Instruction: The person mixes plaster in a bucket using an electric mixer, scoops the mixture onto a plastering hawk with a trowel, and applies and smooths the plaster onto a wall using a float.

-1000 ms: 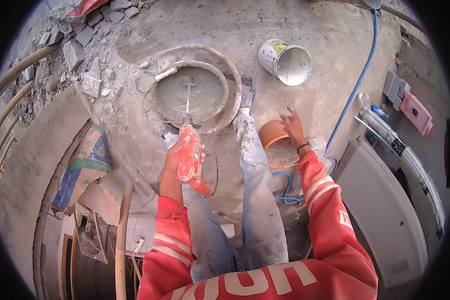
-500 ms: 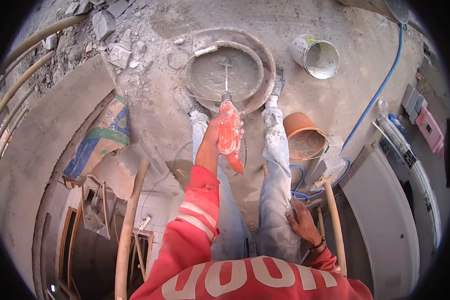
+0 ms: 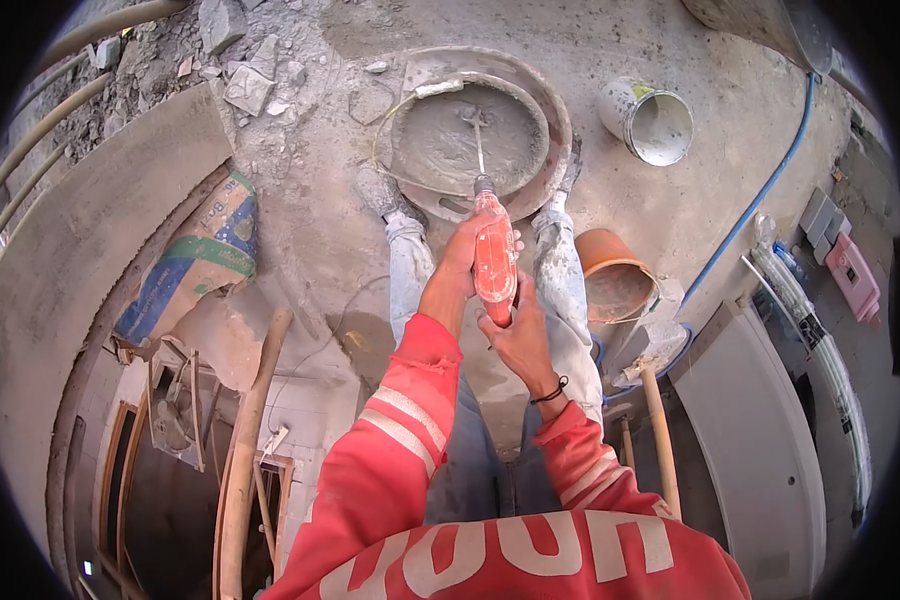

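Note:
My left hand point(image 3: 460, 252) grips the body of a red power drill point(image 3: 496, 262) near its front. My right hand point(image 3: 522, 338) is closed around the drill's rear handle. From the chuck, a metal mixing rod point(image 3: 480, 148) runs down into wet grey mortar point(image 3: 432, 140), which hides its lower end. The mortar fills a round tub point(image 3: 544, 150) standing inside a wider, mortar-crusted basin point(image 3: 562, 108). My legs and feet are on either side of the tub.
At right stand a white bucket point(image 3: 634, 118) and an orange bucket point(image 3: 600, 250). A blue hose point(image 3: 770, 185) curves past them. A torn cement bag point(image 3: 205, 255) lies left, below rubble point(image 3: 248, 88). Wooden poles point(image 3: 255, 440) rise by openings at the floor edge.
My right hand has moved from beside my right thigh up to the drill's rear handle. The drill and tub appear slightly further right in view.

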`<state>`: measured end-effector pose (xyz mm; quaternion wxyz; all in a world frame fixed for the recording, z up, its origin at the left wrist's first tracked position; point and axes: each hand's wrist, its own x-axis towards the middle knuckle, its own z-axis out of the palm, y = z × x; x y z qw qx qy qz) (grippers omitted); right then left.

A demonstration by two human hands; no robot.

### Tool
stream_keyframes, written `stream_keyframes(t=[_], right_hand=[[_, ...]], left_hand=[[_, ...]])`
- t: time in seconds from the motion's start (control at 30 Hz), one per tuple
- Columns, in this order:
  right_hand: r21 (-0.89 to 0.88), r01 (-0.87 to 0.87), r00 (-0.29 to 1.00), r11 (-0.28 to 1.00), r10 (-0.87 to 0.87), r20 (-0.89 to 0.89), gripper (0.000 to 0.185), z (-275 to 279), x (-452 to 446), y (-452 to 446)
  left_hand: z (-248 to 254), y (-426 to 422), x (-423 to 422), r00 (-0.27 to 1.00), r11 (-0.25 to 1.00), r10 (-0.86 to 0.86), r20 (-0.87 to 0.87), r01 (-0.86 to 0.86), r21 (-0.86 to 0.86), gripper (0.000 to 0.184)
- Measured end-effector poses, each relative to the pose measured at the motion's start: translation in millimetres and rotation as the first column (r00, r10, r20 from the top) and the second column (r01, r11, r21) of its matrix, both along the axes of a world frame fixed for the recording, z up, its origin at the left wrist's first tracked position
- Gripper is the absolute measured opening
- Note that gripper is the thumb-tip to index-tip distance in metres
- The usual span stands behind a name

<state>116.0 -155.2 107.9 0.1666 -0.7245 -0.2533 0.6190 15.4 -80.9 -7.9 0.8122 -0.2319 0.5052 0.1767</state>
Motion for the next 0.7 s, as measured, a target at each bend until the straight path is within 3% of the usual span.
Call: stream_keyframes(t=[0.07,0.13,0.17,0.27,0.3,0.4,0.53,0.7], right_hand=[[0.031,0.016,0.99,0.999,-0.021,0.141,0.067,-12.5,-14.2,-10.0],[0.034,0.005,0.973,0.999,-0.013,0.23,0.044,-13.8,-22.4,-15.2],[0.028,-0.015,0.967,0.999,0.008,0.256,0.038,-13.9,-22.6,-15.1],[0.019,-0.156,0.913,0.988,0.137,0.384,0.028,-11.3,-18.4,-0.4],[0.01,-0.215,0.881,0.977,0.19,0.433,0.026,-8.1,-16.1,7.7],[0.009,-0.261,0.862,0.965,0.229,0.453,0.029,0.4,-11.8,33.8],[-0.043,-0.326,0.818,0.944,0.304,0.489,0.029,15.4,-3.9,60.9],[-0.031,-0.318,0.827,0.948,0.293,0.48,0.03,13.1,6.6,72.5]], left_hand=[[0.0,1.4,-1.8,0.998,0.997,-0.063,-0.011,0.063,-0.034,0.029],[-1.9,-7.7,-1.9,0.989,0.989,-0.144,-0.047,0.142,-0.039,0.031],[-1.3,-13.7,-2.9,0.994,0.996,-0.086,-0.061,0.084,-0.036,0.033],[2.1,-11.9,-10.5,0.978,0.985,0.175,0.118,-0.175,-0.009,0.033],[-2.6,-11.9,-10.9,0.953,0.965,0.25,0.172,-0.259,0.035,0.031],[7.8,10.4,-12.0,0.942,0.949,0.285,0.176,-0.303,0.086,0.032],[9.4,24.5,-8.9,0.904,0.926,0.356,0.237,-0.376,0.045,0.033],[12.3,41.9,3.8,0.93,0.945,0.309,0.199,-0.324,0.044,0.033]])
